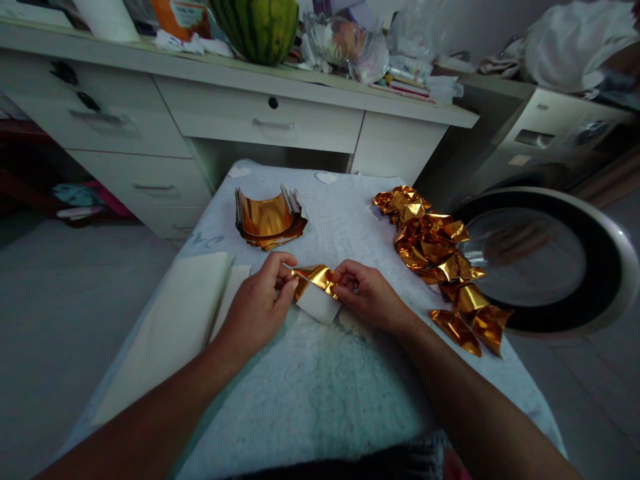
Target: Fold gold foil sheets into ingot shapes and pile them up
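A small sheet of gold foil paper (pixel 320 275) with a white underside is stretched between my hands over the cloth-covered table (pixel 310 393). My left hand (pixel 265 300) pinches its left end between thumb and fingers. At the right end, my right hand (pixel 366 291) is closed on the same sheet. Beyond my left hand rests a curved stack of gold foil sheets (pixel 267 217). A long heap of folded gold foil pieces (pixel 430 243) lies to the right, reaching toward the table's right edge.
Pale paper sheets (pixel 170 333) lie along the left edge. Behind the table stands a white counter with drawers (pixel 270 120), bearing a watermelon (pixel 260 27) and clutter. A washing machine with its round door (pixel 545 260) open stands close on the right.
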`<action>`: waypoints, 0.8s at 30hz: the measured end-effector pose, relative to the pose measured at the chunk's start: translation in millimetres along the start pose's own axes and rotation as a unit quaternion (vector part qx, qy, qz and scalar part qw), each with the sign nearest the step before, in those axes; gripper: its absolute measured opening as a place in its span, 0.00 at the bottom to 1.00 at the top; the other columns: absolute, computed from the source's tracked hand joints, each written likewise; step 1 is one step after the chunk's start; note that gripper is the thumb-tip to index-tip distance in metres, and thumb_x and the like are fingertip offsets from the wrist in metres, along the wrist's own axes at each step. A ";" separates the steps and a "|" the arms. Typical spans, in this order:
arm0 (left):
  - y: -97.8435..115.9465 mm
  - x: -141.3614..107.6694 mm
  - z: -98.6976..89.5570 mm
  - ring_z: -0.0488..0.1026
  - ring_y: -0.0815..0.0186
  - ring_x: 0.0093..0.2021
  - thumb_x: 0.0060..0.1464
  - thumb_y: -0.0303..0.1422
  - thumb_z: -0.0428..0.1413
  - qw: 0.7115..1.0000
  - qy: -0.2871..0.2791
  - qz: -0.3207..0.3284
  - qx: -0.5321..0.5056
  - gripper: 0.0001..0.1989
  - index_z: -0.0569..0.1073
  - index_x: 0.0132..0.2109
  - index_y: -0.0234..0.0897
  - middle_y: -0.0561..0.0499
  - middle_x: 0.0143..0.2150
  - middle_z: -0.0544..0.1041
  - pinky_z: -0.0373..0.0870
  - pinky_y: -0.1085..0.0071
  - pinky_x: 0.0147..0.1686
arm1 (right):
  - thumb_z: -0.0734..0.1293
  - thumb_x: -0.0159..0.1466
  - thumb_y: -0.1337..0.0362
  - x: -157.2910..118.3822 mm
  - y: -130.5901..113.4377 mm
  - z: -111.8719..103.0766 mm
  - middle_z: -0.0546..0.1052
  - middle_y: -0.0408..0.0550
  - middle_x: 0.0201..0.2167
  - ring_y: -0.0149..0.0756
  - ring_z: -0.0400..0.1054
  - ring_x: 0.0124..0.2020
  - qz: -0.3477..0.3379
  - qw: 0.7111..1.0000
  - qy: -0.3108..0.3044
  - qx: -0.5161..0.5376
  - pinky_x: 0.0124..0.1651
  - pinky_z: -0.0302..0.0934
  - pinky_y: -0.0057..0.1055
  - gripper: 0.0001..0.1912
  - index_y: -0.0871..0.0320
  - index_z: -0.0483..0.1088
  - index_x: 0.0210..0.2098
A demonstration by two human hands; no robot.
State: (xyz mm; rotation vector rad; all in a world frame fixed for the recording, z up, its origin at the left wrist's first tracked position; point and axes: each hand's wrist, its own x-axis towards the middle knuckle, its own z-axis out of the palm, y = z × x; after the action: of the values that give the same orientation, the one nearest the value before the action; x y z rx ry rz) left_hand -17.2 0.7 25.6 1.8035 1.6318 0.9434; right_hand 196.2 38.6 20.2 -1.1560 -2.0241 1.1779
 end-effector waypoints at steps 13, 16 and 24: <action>-12.1 4.6 9.7 0.70 0.55 0.44 0.59 0.28 0.51 0.968 -0.052 0.119 0.213 0.13 0.75 0.48 0.36 0.44 0.43 0.74 0.68 0.56 0.46 | 0.66 0.59 0.75 1.8 -3.8 5.0 0.69 0.43 0.30 0.33 0.62 0.35 -0.073 0.970 0.001 -0.232 0.42 0.54 0.31 0.06 0.58 0.69 0.32; -11.5 5.2 11.8 0.70 0.56 0.46 0.59 0.23 0.50 0.969 -0.064 0.149 0.188 0.14 0.75 0.49 0.35 0.44 0.45 0.74 0.68 0.57 0.49 | 0.67 0.59 0.76 1.8 -0.5 3.2 0.69 0.45 0.33 0.34 0.63 0.38 -0.082 0.972 -0.002 -0.219 0.44 0.55 0.32 0.07 0.58 0.69 0.32; -10.5 5.3 17.3 0.71 0.59 0.48 0.57 0.18 0.49 0.965 -0.088 0.202 0.144 0.18 0.74 0.49 0.38 0.47 0.47 0.78 0.70 0.61 0.49 | 0.69 0.61 0.71 -2.6 -8.3 -11.2 0.70 0.45 0.37 0.35 0.62 0.40 -0.122 0.968 -0.102 -0.193 0.49 0.56 0.35 0.05 0.56 0.70 0.35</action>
State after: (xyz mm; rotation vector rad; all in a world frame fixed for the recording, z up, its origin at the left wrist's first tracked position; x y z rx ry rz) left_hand -10.0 8.5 7.6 2.4094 1.3702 0.7048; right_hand 202.6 39.1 32.8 -0.9450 -2.5508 0.8313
